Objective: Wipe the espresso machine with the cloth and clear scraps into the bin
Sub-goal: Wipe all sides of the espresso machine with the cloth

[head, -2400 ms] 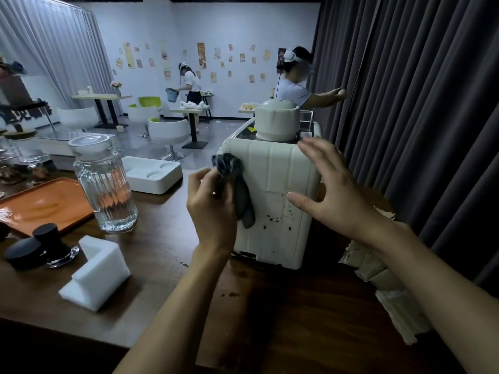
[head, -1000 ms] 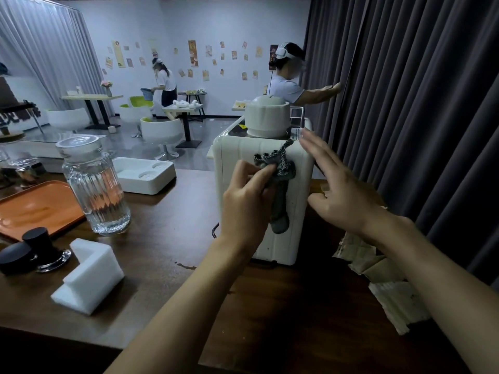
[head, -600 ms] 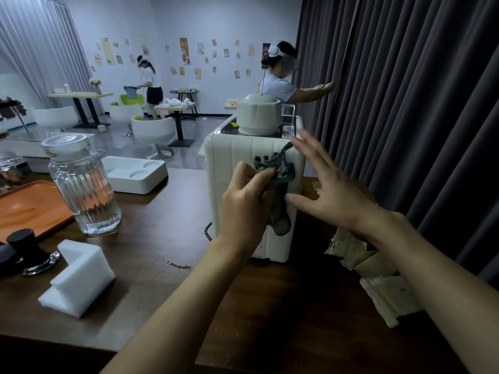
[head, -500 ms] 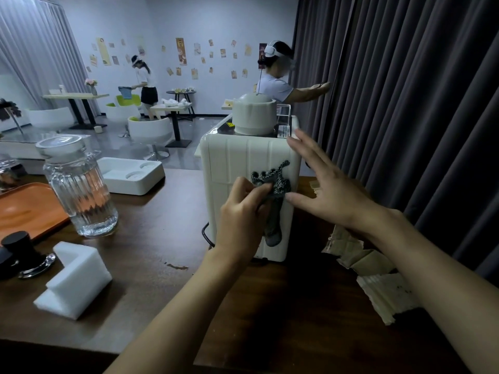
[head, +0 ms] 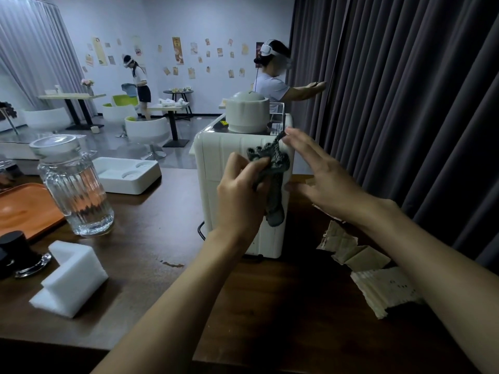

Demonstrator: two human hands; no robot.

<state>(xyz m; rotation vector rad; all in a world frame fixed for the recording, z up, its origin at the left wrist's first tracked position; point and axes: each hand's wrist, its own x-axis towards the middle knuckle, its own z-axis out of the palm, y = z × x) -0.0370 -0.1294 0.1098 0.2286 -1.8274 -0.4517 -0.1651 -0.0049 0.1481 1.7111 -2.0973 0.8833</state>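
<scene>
Against the ribbed white espresso machine (head: 218, 168), a crumpled grey cloth (head: 272, 168).

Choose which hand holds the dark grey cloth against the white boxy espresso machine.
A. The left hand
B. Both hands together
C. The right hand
A: the dark grey cloth is bunched in the grip of the left hand, against the near face of the white boxy espresso machine, while the right hand is spread with straight fingers and holds no cloth.

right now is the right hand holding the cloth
No, the left hand grips the cloth against the espresso machine; the right hand is open beside it.
</scene>
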